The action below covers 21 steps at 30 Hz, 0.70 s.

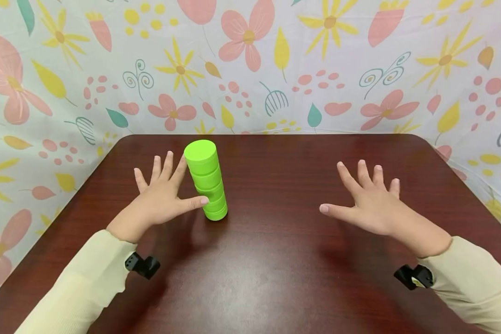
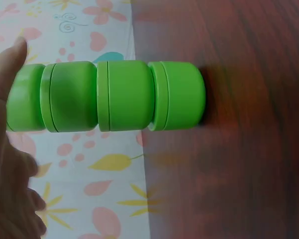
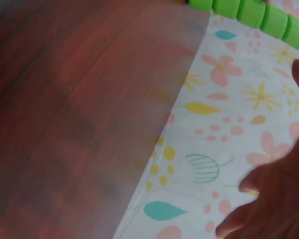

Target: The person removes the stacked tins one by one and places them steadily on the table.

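A stack of lime-green round containers (image 1: 208, 180) stands upright left of the frame's center, its base well apart from the wood-grain table's (image 1: 271, 250) far edge. The left hand (image 1: 160, 197), fingers spread, is just beside it; thumb contact is unclear. Broad tabletop separates it from the right hand (image 1: 373, 206), spread likewise, center-right. Floral cloth (image 1: 250, 93) fills the upper frame.

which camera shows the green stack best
The head view: the green stack stands upright on the table, visible from top to base, with only the left hand overlapping its edge. The left wrist view shows it larger, but its upper end is partly hidden. The right wrist view has it small, cut by the top edge.
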Motion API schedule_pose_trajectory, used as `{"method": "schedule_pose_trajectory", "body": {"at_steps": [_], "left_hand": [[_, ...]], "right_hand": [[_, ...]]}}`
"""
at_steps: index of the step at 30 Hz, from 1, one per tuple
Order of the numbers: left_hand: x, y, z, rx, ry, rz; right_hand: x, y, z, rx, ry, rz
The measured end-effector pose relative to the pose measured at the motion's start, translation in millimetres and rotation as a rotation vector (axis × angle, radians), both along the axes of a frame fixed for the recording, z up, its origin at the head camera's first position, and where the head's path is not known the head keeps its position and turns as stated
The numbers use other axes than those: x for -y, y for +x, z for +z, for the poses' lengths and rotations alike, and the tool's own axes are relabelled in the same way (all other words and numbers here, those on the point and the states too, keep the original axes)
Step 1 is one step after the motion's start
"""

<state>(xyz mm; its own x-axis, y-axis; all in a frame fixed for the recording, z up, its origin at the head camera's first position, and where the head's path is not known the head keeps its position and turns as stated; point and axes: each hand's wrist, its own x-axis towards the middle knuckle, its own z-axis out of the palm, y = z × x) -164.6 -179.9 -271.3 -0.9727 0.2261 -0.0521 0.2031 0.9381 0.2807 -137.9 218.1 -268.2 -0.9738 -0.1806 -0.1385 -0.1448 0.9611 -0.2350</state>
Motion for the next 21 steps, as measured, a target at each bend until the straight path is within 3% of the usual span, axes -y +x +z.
{"method": "schedule_pose_trajectory", "body": {"at_steps": [4,12,21], "left_hand": [[2,1.3,-3.4,-0.048,0.13,-0.014],[4,1.6,-8.5,-0.104,0.285,-0.069],[0,2.1,-12.8,-0.166,0.349,-0.099]], "right_hand": [[5,0.7,3.1,-0.058,-0.08,0.025],[20,-1.7,7.7,-0.113,-0.163,0.063],[41,-5.3,11.3,-0.294,-0.333,0.112]]}}
